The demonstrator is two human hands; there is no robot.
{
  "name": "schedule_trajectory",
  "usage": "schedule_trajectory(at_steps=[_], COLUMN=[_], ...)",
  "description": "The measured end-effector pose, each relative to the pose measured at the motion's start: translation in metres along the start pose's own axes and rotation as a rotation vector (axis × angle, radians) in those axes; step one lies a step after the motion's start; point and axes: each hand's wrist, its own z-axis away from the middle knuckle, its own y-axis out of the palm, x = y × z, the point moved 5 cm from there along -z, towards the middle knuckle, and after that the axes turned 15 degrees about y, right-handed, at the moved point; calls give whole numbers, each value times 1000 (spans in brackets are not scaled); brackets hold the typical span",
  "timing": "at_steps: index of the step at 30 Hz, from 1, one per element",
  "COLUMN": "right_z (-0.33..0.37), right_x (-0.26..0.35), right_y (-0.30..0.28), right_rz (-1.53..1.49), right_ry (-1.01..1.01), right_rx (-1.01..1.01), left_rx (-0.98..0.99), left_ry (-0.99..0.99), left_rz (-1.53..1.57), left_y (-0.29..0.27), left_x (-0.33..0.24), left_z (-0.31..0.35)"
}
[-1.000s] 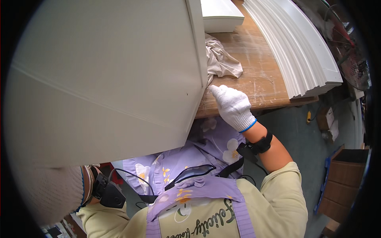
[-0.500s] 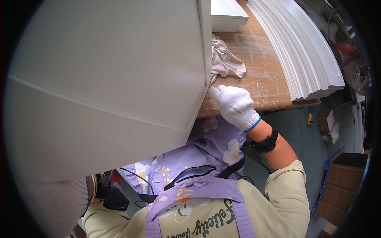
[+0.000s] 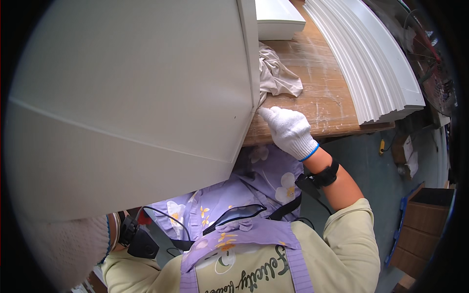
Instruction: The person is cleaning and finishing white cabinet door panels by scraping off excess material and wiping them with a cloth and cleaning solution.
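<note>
A large white panel [image 3: 132, 93] with a raised rim along its right edge is tilted up in front of me and fills the left side. My right hand [image 3: 289, 128], in a white knitted glove with a blue cuff, is closed at the panel's lower right edge. Its thumb and fingertips meet beside that edge; whatever they pinch is hidden. My left hand [image 3: 68, 246], also gloved, is at the panel's near left edge, large and blurred by the dark rim. I cannot make out its fingers. A crumpled cream cloth [image 3: 279, 73] lies just beyond my right hand.
The panel rests against a scratched wooden table [image 3: 322, 93]. A white box-like piece [image 3: 279, 22] sits at the back, and several long white strips [image 3: 361, 63] are stacked to the right. A fan [image 3: 432, 63] stands at far right, brown boxes [image 3: 420, 229] below it.
The panel's right edge has shifted very slightly left. My right hand has moved a little left, its fingertips still at the panel edge. My left hand has barely moved.
</note>
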Motion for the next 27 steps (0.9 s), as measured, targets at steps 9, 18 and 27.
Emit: schedule_trajectory(at_steps=[9, 18, 27], right_z=[-1, -3, -7], right_x=[2, 3, 11], right_y=[0, -2, -10], right_rz=[-159, -122, 41], right_ry=[-19, 11, -9], right_rx=[-9, -32, -23], left_rx=[3, 0, 9], left_ry=[-7, 13, 58], left_rz=[-24, -30, -19], left_y=[-6, -5, 7], left_x=[-3, -6, -6], left_z=[-2, -8, -20])
